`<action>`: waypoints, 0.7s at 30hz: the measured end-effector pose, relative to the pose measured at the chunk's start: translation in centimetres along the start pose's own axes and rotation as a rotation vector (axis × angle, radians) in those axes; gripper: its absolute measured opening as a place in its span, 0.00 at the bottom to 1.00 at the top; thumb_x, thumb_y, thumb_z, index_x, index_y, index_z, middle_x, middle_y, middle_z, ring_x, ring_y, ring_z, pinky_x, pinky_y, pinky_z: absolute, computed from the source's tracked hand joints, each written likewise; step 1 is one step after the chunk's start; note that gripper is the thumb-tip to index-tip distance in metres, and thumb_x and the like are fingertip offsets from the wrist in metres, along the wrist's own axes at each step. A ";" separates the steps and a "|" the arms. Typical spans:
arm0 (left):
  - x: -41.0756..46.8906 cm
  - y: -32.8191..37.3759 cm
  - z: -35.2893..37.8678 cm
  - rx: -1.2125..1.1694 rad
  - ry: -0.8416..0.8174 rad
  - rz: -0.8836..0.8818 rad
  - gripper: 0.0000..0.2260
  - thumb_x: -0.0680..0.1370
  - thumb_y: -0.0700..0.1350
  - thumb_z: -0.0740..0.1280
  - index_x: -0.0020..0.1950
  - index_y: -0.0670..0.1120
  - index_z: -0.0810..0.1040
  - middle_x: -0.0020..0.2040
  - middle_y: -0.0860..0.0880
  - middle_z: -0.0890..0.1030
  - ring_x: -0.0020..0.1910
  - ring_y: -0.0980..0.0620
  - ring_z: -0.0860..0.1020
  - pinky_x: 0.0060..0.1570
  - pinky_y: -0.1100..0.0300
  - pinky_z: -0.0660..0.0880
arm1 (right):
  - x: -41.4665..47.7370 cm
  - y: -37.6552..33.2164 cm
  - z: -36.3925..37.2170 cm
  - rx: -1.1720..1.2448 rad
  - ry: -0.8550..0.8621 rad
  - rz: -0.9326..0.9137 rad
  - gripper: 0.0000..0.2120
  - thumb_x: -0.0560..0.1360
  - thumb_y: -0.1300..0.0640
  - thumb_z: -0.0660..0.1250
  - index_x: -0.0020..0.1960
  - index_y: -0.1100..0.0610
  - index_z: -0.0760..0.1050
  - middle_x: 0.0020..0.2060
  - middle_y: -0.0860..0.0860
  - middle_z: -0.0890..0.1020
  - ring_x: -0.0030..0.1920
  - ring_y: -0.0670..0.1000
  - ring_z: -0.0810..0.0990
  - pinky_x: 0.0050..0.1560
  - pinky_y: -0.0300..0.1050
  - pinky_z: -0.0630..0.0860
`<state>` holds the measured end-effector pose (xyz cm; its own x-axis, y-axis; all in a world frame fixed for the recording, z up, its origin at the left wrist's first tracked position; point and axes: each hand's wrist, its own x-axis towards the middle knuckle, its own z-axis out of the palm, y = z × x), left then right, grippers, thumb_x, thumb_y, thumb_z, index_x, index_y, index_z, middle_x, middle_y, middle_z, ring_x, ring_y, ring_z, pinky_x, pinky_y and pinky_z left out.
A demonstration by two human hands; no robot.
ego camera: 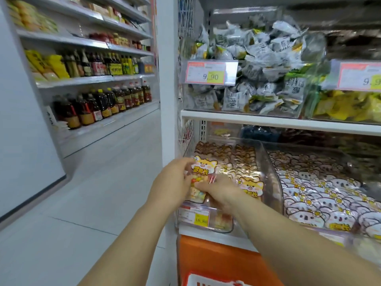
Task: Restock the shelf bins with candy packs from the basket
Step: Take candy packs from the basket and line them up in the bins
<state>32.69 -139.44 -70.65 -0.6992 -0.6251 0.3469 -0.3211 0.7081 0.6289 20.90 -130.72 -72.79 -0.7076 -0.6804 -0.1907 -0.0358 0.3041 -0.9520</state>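
I see open aisle floor (103, 182) left of a white shelf unit (168, 100), whose lower shelf holds a clear bin (270, 178) with a tall right wall. At the bin's front left corner, the left hand (175, 178) and right hand (222, 193) curl their fingers round one candy pack (201, 172), upright, long axis vertical, cartoon face on top

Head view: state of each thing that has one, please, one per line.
candy pack, held by both hands at the front of the left bin
left hand, gripping the pack's left edge
right hand, gripping its lower part
left bin, partly filled
right bin, nearly full
upper bin, full
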 end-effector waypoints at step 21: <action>4.0 0.7 3.5 0.613 -0.404 0.244 0.42 0.70 0.51 0.78 0.78 0.56 0.59 0.75 0.49 0.62 0.71 0.41 0.67 0.65 0.46 0.72 | 0.7 2.3 -5.9 -0.914 -0.247 -0.145 0.10 0.76 0.58 0.65 0.52 0.58 0.83 0.50 0.53 0.85 0.48 0.52 0.82 0.45 0.39 0.76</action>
<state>27.44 -140.29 -71.23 -0.9367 -0.3429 0.0709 -0.3417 0.9394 0.0289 16.10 -126.56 -73.73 -0.4875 -0.8422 -0.2304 -0.7224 0.5372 -0.4353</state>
